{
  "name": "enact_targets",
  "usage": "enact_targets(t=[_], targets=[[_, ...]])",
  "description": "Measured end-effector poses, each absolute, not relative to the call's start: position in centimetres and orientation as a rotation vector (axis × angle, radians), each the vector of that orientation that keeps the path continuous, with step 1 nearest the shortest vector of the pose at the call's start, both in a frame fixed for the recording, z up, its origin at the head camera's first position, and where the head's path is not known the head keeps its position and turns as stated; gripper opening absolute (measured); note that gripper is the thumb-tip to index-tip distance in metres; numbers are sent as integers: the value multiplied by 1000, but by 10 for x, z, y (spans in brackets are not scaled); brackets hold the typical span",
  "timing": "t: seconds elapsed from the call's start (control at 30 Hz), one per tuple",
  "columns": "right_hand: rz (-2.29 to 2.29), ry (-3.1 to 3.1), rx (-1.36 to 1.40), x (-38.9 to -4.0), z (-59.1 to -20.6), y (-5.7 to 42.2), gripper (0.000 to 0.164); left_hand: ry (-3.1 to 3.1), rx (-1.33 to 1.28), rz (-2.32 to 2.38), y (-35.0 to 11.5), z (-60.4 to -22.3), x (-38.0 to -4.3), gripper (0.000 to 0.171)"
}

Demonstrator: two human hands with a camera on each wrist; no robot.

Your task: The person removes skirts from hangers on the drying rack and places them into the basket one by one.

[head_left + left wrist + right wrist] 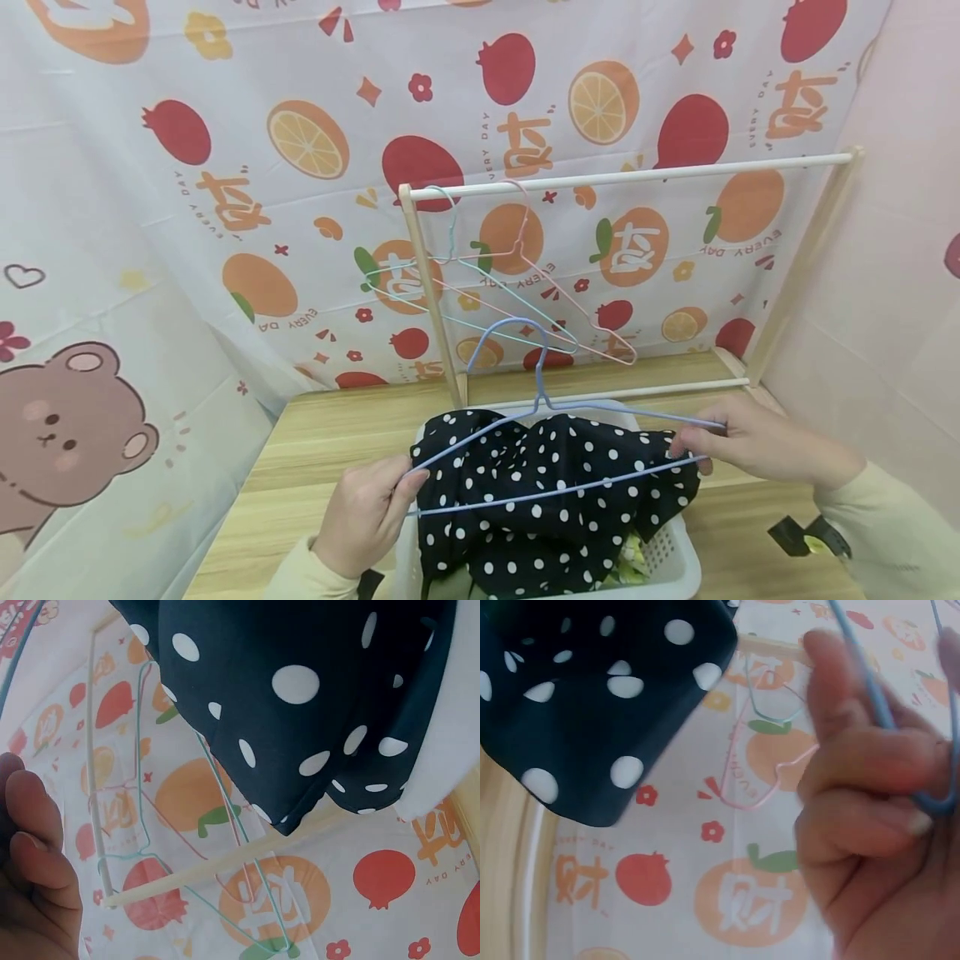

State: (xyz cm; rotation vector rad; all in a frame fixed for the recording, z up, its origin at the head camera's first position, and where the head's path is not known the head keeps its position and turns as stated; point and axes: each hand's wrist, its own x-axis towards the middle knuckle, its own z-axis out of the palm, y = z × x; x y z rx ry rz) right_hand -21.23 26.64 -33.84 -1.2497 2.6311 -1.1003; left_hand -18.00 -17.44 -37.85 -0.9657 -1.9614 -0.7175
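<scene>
A blue clothes hanger [539, 379] is held level above a white basket [682, 571], its hook pointing away toward the rack. My left hand [363, 510] grips the hanger's left end, and my right hand [761, 440] its right end. In the right wrist view, curled fingers [862, 761] wrap the blue wire. Black cloth with white polka dots [558, 521] lies heaped in the basket beneath the hanger, spilling over the rim. The left wrist view shows part of the left hand [41, 847] beside the dotted cloth [247, 697].
Behind the basket stands a rack with a white rail [637, 177] and wooden posts. A mint hanger [517, 296] and a pink hanger [558, 287] hang at its left end. Yellow-green cloth [632, 560] shows inside the basket. Everything stands on a wooden table [300, 467] before a printed curtain.
</scene>
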Motion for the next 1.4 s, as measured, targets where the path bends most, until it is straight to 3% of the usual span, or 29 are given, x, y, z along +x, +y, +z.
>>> enact_targets(t=[0.17,0.53,0.9,1.4], targets=[[-1235,2523,-1281,-215,-346,267,44,-1954,-952,-716,-175,-382,-182,38],[-1246,2778,-1068,-206,-343,280,41,-2198,-757,-745,-182,-385,-174,7],[-1252,2969,-672,-195,-342,317,44,-2440,-698,-605,-195,-400,-165,49],[-1198,3011,-465,-193,-354,379,43,-2655,-649,-630,-195,-430,-154,62]])
